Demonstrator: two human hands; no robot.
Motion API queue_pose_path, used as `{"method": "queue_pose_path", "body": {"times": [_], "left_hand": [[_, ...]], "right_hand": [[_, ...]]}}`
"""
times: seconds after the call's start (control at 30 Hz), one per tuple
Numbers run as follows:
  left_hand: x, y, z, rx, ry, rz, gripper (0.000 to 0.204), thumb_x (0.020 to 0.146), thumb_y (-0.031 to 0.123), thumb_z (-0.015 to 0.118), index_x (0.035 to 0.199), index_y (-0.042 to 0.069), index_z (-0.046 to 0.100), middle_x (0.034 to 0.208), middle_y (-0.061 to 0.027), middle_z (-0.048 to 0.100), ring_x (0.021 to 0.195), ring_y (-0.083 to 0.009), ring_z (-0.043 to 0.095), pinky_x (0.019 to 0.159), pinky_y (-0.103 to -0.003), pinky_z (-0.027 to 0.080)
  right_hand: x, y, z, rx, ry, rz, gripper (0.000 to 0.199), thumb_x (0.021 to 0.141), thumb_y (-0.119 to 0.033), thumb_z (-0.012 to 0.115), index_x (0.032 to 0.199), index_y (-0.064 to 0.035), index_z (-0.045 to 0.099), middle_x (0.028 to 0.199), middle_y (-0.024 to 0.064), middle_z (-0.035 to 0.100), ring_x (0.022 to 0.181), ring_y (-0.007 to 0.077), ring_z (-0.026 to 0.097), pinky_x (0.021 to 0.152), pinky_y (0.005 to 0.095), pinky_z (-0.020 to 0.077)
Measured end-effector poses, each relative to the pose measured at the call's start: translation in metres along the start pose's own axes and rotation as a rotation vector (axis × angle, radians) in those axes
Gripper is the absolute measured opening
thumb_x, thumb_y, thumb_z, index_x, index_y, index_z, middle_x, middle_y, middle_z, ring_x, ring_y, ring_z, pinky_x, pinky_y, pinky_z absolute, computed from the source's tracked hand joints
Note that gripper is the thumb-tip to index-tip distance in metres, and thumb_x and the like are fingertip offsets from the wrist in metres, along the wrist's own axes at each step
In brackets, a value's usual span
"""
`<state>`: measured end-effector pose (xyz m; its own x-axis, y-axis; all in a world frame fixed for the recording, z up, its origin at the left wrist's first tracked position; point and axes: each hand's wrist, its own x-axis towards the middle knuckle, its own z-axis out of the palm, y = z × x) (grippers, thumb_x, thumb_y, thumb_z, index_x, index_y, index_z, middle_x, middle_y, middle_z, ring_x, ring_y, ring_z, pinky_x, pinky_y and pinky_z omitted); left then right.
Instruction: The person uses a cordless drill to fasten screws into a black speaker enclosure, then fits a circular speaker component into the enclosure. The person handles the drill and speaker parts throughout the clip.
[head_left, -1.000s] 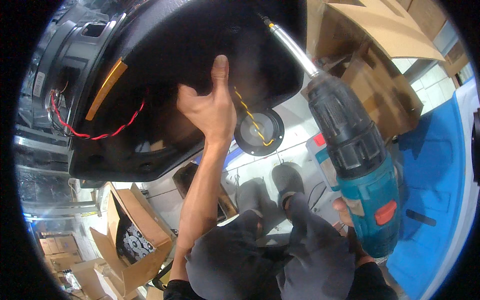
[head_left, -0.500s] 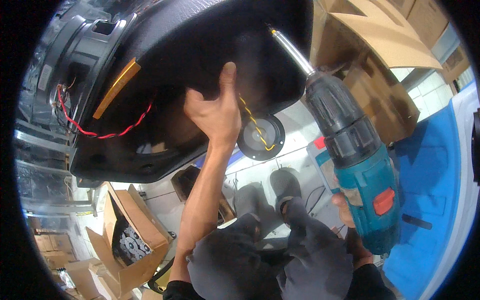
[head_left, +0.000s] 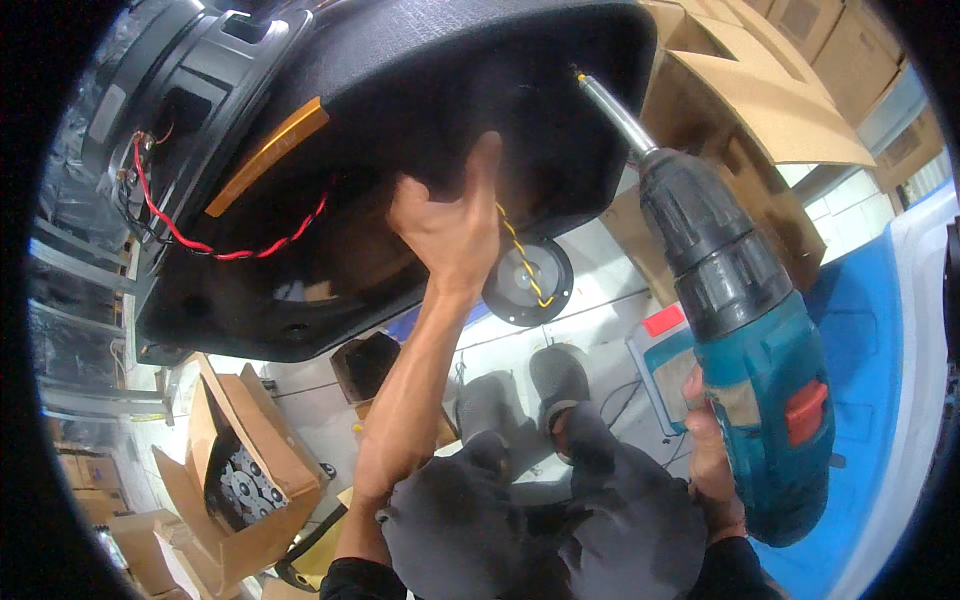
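A large black speaker cabinet shell [head_left: 420, 110] is held up in front of me, its open underside facing the camera. My left hand [head_left: 445, 225] presses flat against its inner wall, fingers up. My right hand [head_left: 712, 455] grips a teal and black cordless drill [head_left: 745, 340], whose long bit [head_left: 610, 105] touches the shell's right rim. A small round black speaker driver [head_left: 528, 282] dangles below on a yellow twisted wire [head_left: 518, 250]. A red and black twisted wire [head_left: 230, 245] runs across the shell to a big speaker at upper left.
Open cardboard boxes [head_left: 235, 460] lie on the floor at lower left, one holding a round metal part. More cardboard [head_left: 760, 95] is stacked at upper right. A blue mat [head_left: 865, 330] covers the floor at right. My knees and grey shoes [head_left: 560, 375] are below.
The drill and the shell have shifted slightly in the view; the bit tip stays at the shell's right rim. My left hand stays pressed inside the shell.
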<state>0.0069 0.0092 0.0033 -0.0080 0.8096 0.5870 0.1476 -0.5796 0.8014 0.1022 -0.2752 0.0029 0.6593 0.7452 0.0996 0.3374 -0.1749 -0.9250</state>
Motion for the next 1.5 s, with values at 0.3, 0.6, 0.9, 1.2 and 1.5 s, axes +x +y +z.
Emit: {"method": "queue_pose_path", "body": {"times": [0.3, 0.6, 0.9, 1.2, 1.5], "left_hand": [[0.002, -0.005, 0.002, -0.114, 0.002, 0.063, 0.036, 0.078, 0.022, 0.081, 0.097, -0.005, 0.067, 0.094, -0.0147, 0.072, 0.085, -0.0221, 0.068, 0.081, -0.034, 0.050], [0.002, -0.004, 0.002, -0.101, 0.015, 0.076, 0.037, 0.078, 0.025, 0.082, 0.093, -0.005, 0.066, 0.090, -0.0146, 0.071, 0.081, -0.0238, 0.068, 0.078, -0.035, 0.050], [0.001, -0.002, 0.000, -0.016, 0.018, 0.065, 0.037, 0.078, 0.028, 0.082, 0.089, -0.004, 0.065, 0.084, -0.0141, 0.070, 0.075, -0.0245, 0.067, 0.073, -0.036, 0.050], [0.002, -0.001, 0.002, -0.085, 0.025, 0.090, 0.037, 0.079, 0.025, 0.082, 0.095, -0.004, 0.065, 0.090, -0.0134, 0.071, 0.080, -0.0226, 0.067, 0.077, -0.034, 0.050], [0.001, -0.002, 0.001, -0.062, 0.010, 0.036, 0.039, 0.079, 0.027, 0.082, 0.097, -0.004, 0.065, 0.092, -0.0135, 0.071, 0.083, -0.0221, 0.067, 0.079, -0.034, 0.050]], "right_hand": [[0.010, -0.029, -0.001, -0.076, -0.005, -0.035, 0.050, 0.082, -0.041, 0.074, 0.121, -0.0135, 0.061, 0.115, 0.0097, 0.065, 0.105, 0.0269, 0.062, 0.088, 0.0443, 0.0503], [0.016, -0.041, 0.003, -0.124, -0.041, -0.085, 0.050, 0.081, -0.040, 0.076, 0.121, -0.0146, 0.061, 0.115, 0.0097, 0.066, 0.105, 0.0272, 0.063, 0.087, 0.0449, 0.0510], [0.012, -0.058, 0.001, -0.138, -0.133, 0.031, 0.052, 0.078, -0.039, 0.079, 0.121, -0.0156, 0.062, 0.115, 0.0087, 0.066, 0.104, 0.0269, 0.063, 0.086, 0.0446, 0.0517], [0.014, -0.083, 0.006, -0.054, 0.065, 0.306, 0.058, 0.060, -0.049, 0.089, 0.103, -0.0142, 0.069, 0.094, 0.0062, 0.071, 0.089, 0.0234, 0.069, 0.080, 0.0387, 0.0555], [0.010, -0.041, 0.015, -0.557, 0.276, 0.224, 0.067, 0.054, -0.044, 0.090, 0.107, -0.0110, 0.066, 0.091, 0.0073, 0.070, 0.081, 0.0240, 0.068, 0.075, 0.0377, 0.0547]]}}
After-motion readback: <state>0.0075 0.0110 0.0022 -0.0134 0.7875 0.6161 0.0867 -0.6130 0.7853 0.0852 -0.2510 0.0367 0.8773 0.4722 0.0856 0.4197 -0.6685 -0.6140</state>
